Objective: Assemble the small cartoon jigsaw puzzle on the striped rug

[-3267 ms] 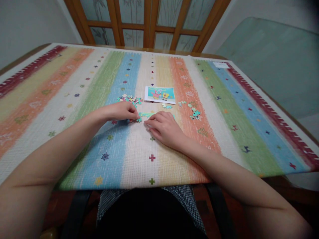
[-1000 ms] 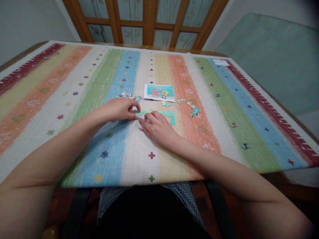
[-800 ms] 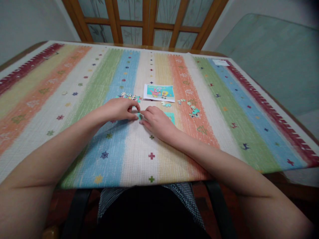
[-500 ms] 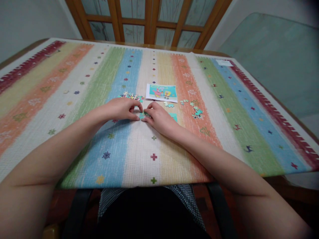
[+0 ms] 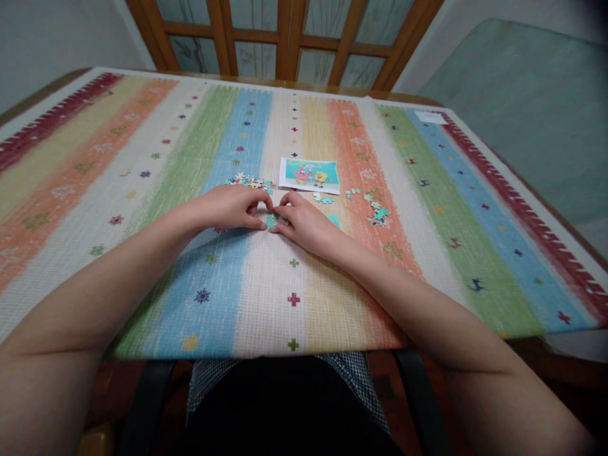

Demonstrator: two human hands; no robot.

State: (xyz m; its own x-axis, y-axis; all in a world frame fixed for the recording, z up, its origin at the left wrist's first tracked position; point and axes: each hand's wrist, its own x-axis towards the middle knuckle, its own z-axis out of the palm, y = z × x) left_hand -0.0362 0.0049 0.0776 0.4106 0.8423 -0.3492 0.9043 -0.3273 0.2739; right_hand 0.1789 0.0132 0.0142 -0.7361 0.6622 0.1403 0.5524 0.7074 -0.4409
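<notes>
My left hand (image 5: 240,208) and my right hand (image 5: 304,221) meet over a small joined strip of teal jigsaw puzzle pieces (image 5: 270,220) on the table. With curled thumb and fingers, my left hand grips the strip's left end. The fingers of my right hand close on the same pieces from the right and hide much of them. Beyond my right knuckles, another teal part of the puzzle (image 5: 332,220) shows. A heap of loose puzzle pieces (image 5: 251,182) lies just behind my left hand. Behind my right hand sits a picture card (image 5: 311,175) with cartoon figures.
A few loose pieces (image 5: 323,199) lie below the card. More pieces (image 5: 379,214) are scattered to the right on the orange stripe. A striped tablecloth (image 5: 293,323) covers the table. A white slip (image 5: 430,118) rests at the far right. Wooden doors (image 5: 284,44) stand behind the table.
My left index finger has come slightly closer to my right fingertips over the puzzle pieces. The view has shifted a little; the rest looks the same.
</notes>
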